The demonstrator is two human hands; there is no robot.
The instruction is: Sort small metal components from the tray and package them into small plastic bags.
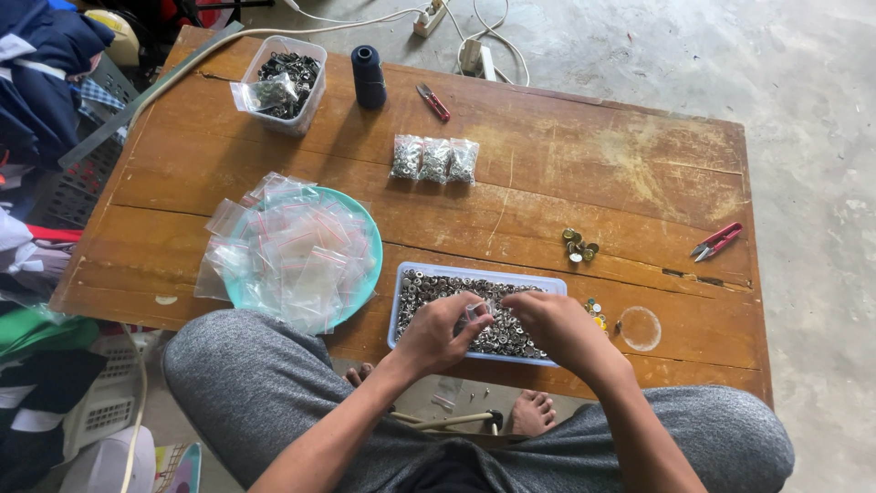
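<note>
While crowding together over the near rim of the blue tray (399, 301) of small metal snaps (429, 288), at the table's (584, 164) front edge: left hand (441, 333) pinching a small clear bag (476, 313), right hand (552, 329) curling its fingers at the bag's mouth. Leaving bare wood wide open beyond the tray, reaching toward three filled bags (434, 159). Flanking at left, the teal plate (370, 242) of empty bags, overhanging that same edge.
</note>
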